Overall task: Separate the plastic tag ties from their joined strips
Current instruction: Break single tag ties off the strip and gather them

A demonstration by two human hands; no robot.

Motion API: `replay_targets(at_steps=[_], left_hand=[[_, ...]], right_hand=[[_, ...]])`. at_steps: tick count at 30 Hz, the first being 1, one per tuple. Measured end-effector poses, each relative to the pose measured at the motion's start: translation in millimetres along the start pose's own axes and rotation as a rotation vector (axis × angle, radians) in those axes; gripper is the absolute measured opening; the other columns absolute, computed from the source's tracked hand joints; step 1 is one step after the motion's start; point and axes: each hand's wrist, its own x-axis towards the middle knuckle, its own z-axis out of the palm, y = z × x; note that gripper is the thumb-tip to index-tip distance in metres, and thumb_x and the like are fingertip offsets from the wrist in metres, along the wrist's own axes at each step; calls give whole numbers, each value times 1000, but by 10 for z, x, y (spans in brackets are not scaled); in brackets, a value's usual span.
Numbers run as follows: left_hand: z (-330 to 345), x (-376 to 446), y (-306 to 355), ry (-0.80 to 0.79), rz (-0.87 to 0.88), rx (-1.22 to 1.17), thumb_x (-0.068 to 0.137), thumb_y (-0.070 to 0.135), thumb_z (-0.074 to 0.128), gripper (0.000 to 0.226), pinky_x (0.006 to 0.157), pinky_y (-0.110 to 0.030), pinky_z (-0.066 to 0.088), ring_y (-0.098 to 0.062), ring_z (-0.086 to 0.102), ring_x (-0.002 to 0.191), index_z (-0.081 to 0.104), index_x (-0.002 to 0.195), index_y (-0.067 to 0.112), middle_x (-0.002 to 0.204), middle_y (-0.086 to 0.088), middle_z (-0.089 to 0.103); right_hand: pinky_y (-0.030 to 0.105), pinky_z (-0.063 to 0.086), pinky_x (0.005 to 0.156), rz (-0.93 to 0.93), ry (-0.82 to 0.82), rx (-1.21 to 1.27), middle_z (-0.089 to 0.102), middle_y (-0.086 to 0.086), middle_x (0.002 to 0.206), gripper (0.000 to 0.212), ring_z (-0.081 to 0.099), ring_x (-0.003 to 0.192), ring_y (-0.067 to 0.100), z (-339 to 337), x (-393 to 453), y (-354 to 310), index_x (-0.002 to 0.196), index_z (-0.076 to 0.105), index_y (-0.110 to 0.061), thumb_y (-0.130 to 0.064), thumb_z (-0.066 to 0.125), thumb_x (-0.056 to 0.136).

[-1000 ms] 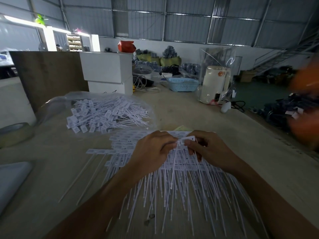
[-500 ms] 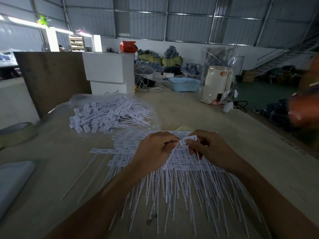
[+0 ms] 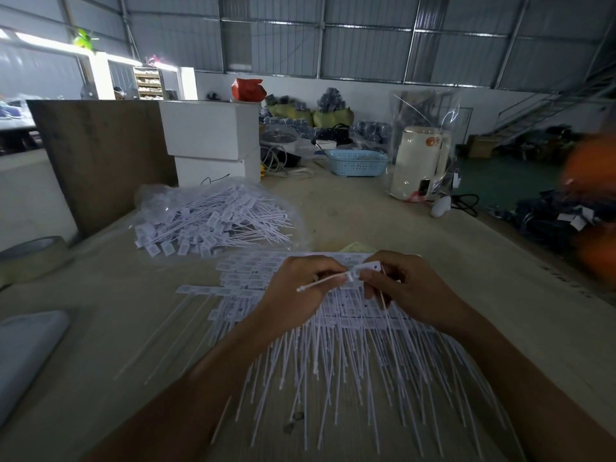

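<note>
Both hands are up over the beige worktable (image 3: 383,221), working one white plastic tag tie (image 3: 353,276). Left hand (image 3: 300,295) pinches the thin tail end, which pokes out leftward across its knuckles. Right hand (image 3: 410,291) pinches the flat tag head, fingers curled round it. Directly below lies the spread of joined white tie strips (image 3: 333,345), tails fanned toward the camera. The pile of separated white ties on clear plastic (image 3: 213,221) sits further back on the left.
</note>
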Motion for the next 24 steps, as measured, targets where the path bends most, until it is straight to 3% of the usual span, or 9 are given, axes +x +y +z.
replay_targets(at_steps=[4,8,13,16,18,20,24], left_hand=[[-19,-21,22,-51,-12,-93,92,11,67,15,70,-18,51,-9,68,67,77,81,10,75,0,74],[-16,-10,17,-53,-16,-138,90,16,70,9,72,-25,54,-8,69,71,77,85,17,77,4,73],[18,-23,4,-47,-25,-216,91,24,69,9,70,-22,55,-3,70,74,73,99,26,79,9,73],[30,-32,-6,-27,25,-189,94,24,66,16,71,-26,55,-6,69,77,71,109,22,85,6,74],[33,-30,-12,-7,56,-151,96,19,63,21,79,-21,53,-4,68,91,71,115,20,103,5,74],[38,-33,-8,-6,99,-57,99,16,58,25,88,-15,47,-6,63,103,69,121,19,117,3,70],[39,-56,-8,-5,144,18,101,9,52,28,87,-32,51,-17,63,99,69,122,16,110,0,68]], right_hand=[[22,49,57,-59,6,-92,68,-2,72,14,63,54,13,8,2,56,87,67,-26,-18,63,98],[23,53,55,-59,6,-32,69,-3,75,11,65,55,15,36,1,112,105,67,-27,-21,60,100],[26,54,50,-19,23,53,72,5,78,57,67,53,21,35,-1,74,143,36,-49,-27,63,97],[28,53,50,112,-3,198,71,11,84,64,67,56,27,33,1,7,149,30,-32,-25,63,95],[29,54,50,140,-33,227,71,9,86,41,67,58,26,9,-6,-36,136,47,-15,-19,60,98],[32,56,53,145,-72,235,72,10,89,21,67,61,27,-5,-21,-69,120,56,-9,-16,57,100],[36,53,53,160,-147,319,68,14,86,20,61,59,29,-1,-44,-123,118,52,-5,-19,53,102]])
